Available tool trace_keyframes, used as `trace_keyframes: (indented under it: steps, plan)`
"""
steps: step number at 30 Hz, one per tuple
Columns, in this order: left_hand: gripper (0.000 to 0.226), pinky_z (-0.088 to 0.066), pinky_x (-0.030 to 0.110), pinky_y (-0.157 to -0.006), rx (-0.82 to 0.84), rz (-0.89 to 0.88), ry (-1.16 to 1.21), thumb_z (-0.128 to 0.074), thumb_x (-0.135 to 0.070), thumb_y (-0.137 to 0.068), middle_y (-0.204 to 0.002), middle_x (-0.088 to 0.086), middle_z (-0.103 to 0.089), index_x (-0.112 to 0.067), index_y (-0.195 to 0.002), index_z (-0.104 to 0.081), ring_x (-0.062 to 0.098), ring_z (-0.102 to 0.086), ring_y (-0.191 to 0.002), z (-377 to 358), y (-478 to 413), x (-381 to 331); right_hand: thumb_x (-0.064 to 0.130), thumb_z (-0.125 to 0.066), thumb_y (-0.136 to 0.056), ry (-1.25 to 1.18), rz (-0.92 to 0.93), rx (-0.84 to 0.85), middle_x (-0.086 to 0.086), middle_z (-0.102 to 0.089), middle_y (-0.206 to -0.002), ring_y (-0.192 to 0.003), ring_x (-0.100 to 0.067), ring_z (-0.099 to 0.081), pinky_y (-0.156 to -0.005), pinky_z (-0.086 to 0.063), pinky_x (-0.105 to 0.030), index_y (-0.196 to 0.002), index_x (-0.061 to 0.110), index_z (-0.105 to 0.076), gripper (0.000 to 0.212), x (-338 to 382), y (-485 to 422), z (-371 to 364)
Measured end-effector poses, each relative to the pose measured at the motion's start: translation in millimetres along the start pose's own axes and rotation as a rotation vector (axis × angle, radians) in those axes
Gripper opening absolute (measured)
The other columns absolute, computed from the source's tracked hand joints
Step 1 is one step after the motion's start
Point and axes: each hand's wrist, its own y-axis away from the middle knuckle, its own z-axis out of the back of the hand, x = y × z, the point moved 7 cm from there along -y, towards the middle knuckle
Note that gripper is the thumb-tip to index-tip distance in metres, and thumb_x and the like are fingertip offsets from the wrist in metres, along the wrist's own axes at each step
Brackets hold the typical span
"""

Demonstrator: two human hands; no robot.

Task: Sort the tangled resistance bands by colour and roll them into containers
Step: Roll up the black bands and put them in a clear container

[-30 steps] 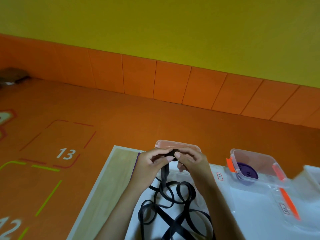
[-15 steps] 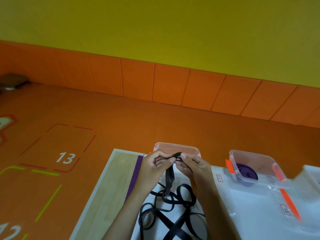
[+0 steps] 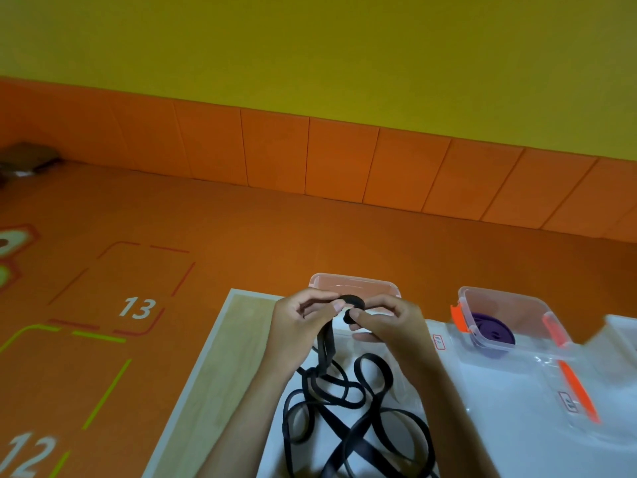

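Note:
A long black resistance band (image 3: 339,405) lies in loose tangled loops on the white table surface. Its upper end is wound into a small tight roll held up between both hands. My left hand (image 3: 300,326) pinches the band strand beside the roll. My right hand (image 3: 389,322) grips the roll from the right. Just behind the hands stands a clear container (image 3: 355,283), its inside mostly hidden. To the right, a second clear container (image 3: 537,308) with orange clips holds a rolled purple band (image 3: 491,331).
A clear lid with an orange clip (image 3: 575,384) lies on the white surface at the right. A wooden table edge (image 3: 220,367) runs down the left side. Beyond it is an orange floor mat with numbers 13 and 12. An orange-tiled skirting meets a yellow wall.
The hands have kept turning the black roll, which looks slightly bigger. The loose loops below have shifted a little. The view has dropped a little.

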Motion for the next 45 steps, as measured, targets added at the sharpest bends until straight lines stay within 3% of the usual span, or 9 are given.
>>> trace_keyframes:
  steps: [7, 12, 20, 23, 25, 30, 33, 39, 45]
  plan:
    - [0.013, -0.051, 0.01, -0.07, 0.029, -0.034, -0.064, -0.087, -0.024, -0.088, -0.089, -0.008, -0.082, -0.036, -0.093, -0.084, 0.002, -0.075, -0.083, -3.3, 2.4, -3.1, 0.031, -0.095, -0.065, -0.163, -0.045, -0.013, -0.018, -0.078, -0.09, -0.074, -0.021, -0.075, -0.073, -0.064, -0.032, -0.092, 0.018, -0.081, 0.033, -11.4, 3.6, 15.2]
    - [0.008, -0.058, 0.027, -0.079, 0.041, 0.022, -0.008, -0.086, -0.024, -0.088, -0.082, 0.003, -0.08, -0.03, -0.092, -0.084, 0.031, -0.077, -0.087, -12.7, 10.7, 11.1, 0.032, -0.09, -0.071, -0.235, 0.011, -0.049, -0.02, -0.08, -0.098, -0.079, -0.024, -0.078, -0.078, -0.065, -0.031, -0.103, 0.024, -0.084, 0.033, -4.5, 8.8, 21.2]
    - [0.012, -0.058, 0.021, -0.087, 0.043, 0.07, 0.054, -0.086, -0.028, -0.086, -0.102, -0.003, -0.082, -0.022, -0.086, -0.076, 0.009, -0.077, -0.102, -25.8, 16.3, 17.2, 0.03, -0.087, -0.069, -0.188, 0.037, -0.02, -0.012, -0.082, -0.103, -0.09, -0.031, -0.081, -0.081, -0.066, -0.035, -0.102, 0.026, -0.084, 0.033, 4.0, 17.1, 12.1]
    - [0.019, -0.058, 0.017, -0.077, 0.012, 0.053, 0.077, -0.089, -0.021, -0.086, -0.091, 0.001, -0.081, -0.014, -0.086, -0.071, 0.011, -0.079, -0.088, -25.4, 14.1, 14.7, 0.024, -0.084, -0.079, -0.106, 0.072, 0.015, -0.009, -0.082, -0.103, -0.091, -0.031, -0.081, -0.08, -0.066, -0.036, -0.103, 0.028, -0.084, 0.025, 6.3, 18.2, 13.1]
    - [0.015, -0.058, 0.017, -0.077, 0.024, 0.024, 0.055, -0.088, -0.018, -0.088, -0.091, 0.0, -0.081, -0.022, -0.094, -0.075, 0.012, -0.078, -0.085, -23.7, 10.1, 9.2, 0.028, -0.086, -0.079, -0.089, 0.11, 0.019, -0.008, -0.082, -0.104, -0.089, -0.031, -0.081, -0.077, -0.065, -0.033, -0.104, 0.03, -0.083, 0.025, 11.7, 19.3, 15.0]
    - [0.01, -0.061, 0.025, -0.083, 0.122, -0.047, 0.035, -0.085, -0.024, -0.089, -0.095, 0.0, -0.082, -0.032, -0.094, -0.082, 0.023, -0.079, -0.091, -29.2, 6.3, 0.6, 0.035, -0.09, -0.076, -0.098, 0.226, -0.043, -0.013, -0.078, -0.109, -0.091, -0.035, -0.08, -0.076, -0.066, -0.036, -0.103, 0.026, -0.08, 0.031, 23.6, 16.7, 23.1]
    - [0.018, -0.059, 0.02, -0.089, 0.124, -0.045, 0.1, -0.087, -0.028, -0.084, -0.107, -0.003, -0.083, -0.031, -0.102, -0.085, 0.016, -0.079, -0.103, -30.1, 5.7, -0.4, 0.028, -0.086, -0.079, -0.162, 0.251, -0.073, -0.015, -0.079, -0.107, -0.094, -0.036, -0.079, -0.077, -0.066, -0.035, -0.102, 0.024, -0.078, 0.025, 22.5, 15.1, 21.9]
    - [0.023, -0.057, 0.015, -0.087, 0.022, -0.071, 0.126, -0.085, -0.008, -0.089, -0.104, -0.003, -0.084, -0.027, -0.102, -0.086, 0.012, -0.079, -0.102, -20.7, 2.4, 0.0, 0.013, -0.088, -0.082, -0.113, 0.244, -0.083, -0.011, -0.081, -0.101, -0.093, -0.028, -0.078, -0.071, -0.063, -0.029, -0.091, 0.024, -0.076, 0.018, 13.7, 6.5, 12.2]
    - [0.013, -0.057, 0.017, -0.079, -0.092, -0.073, 0.133, -0.085, -0.009, -0.09, -0.093, 0.0, -0.081, -0.017, -0.094, -0.076, 0.011, -0.077, -0.091, -13.5, 2.1, 3.8, 0.007, -0.087, -0.082, -0.071, 0.252, -0.018, -0.01, -0.079, -0.096, -0.095, -0.03, -0.078, -0.083, -0.065, -0.053, -0.083, 0.014, -0.07, 0.018, 6.8, -1.9, 5.2]
